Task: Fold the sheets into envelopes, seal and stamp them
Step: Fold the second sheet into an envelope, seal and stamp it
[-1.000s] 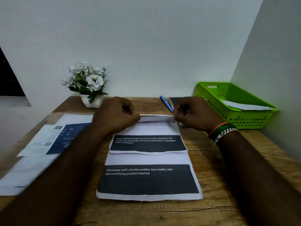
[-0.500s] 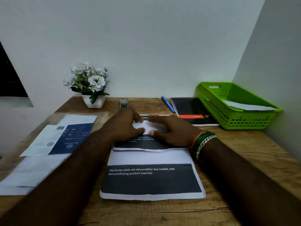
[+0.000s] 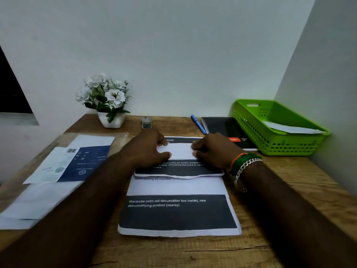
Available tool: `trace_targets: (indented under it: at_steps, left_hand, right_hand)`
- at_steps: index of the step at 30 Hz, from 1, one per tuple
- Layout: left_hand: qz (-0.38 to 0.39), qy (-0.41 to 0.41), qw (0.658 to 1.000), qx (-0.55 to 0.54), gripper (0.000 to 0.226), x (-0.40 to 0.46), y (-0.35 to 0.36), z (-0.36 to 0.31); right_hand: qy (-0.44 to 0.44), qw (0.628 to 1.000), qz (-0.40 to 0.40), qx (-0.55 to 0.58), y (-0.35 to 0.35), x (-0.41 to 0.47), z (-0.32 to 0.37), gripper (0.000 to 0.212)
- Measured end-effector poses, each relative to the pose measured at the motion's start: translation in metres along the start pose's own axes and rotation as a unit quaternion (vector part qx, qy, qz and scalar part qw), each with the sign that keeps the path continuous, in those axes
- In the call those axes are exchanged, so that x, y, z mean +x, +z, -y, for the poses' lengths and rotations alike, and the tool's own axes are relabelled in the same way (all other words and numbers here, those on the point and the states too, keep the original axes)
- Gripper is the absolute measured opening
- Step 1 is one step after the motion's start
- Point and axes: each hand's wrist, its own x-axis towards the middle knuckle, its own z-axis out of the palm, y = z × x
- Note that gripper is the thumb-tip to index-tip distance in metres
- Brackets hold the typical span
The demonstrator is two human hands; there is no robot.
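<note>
Both palms down, fingers spread: left hand (image 3: pixel 149 149) and right hand (image 3: pixel 210 149) press flat on folded sheet (image 3: pixel 179 151) at desk (image 3: pixel 289 190) center, fold lying between them, 12 o'clock from viewer.

The tabletop (image 3: pixel 289 190) is free at the right; behind the sheets, a small jar (image 3: pixel 146 122), pen (image 3: pixel 198 124) and notebook (image 3: pixel 228 130) block the way.

The scene is dimly and evenly lit, with a cool cast. The green basket (image 3: pixel 280 130) is rendered brightest. Left of it, soft shadow is cast under both forearms onto the counter (image 3: pixel 289 190). Straight lines are bowed near the edges; the nearest forearms are blurred.
</note>
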Motion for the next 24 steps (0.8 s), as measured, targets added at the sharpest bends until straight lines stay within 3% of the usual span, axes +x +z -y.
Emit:
trace_targets:
  at_steps: [5, 13, 17, 24]
  left_hand:
    - [0.036, 0.079, 0.994, 0.059, 0.052, 0.004, 0.023, -0.024]
    - [0.01, -0.061, 0.996, 0.062, 0.029, 0.007, -0.004, 0.002]
    - [-0.024, -0.078, 0.987, 0.139, 0.045, 0.003, -0.003, 0.006]
    - [0.009, -0.059, 0.991, 0.123, 0.06, 0.006, 0.009, 0.0]
  right_hand:
    - [0.002, 1.0, -0.008, -0.016, -0.002, 0.001, 0.004, 0.027]
    - [0.018, 1.0, -0.005, 0.007, 0.002, 0.003, -0.001, 0.027]
    - [0.024, 0.999, -0.012, 0.023, 0.001, 0.002, -0.001, 0.027]
    - [0.052, 0.995, -0.03, 0.075, 0.006, 0.006, -0.004, 0.032]
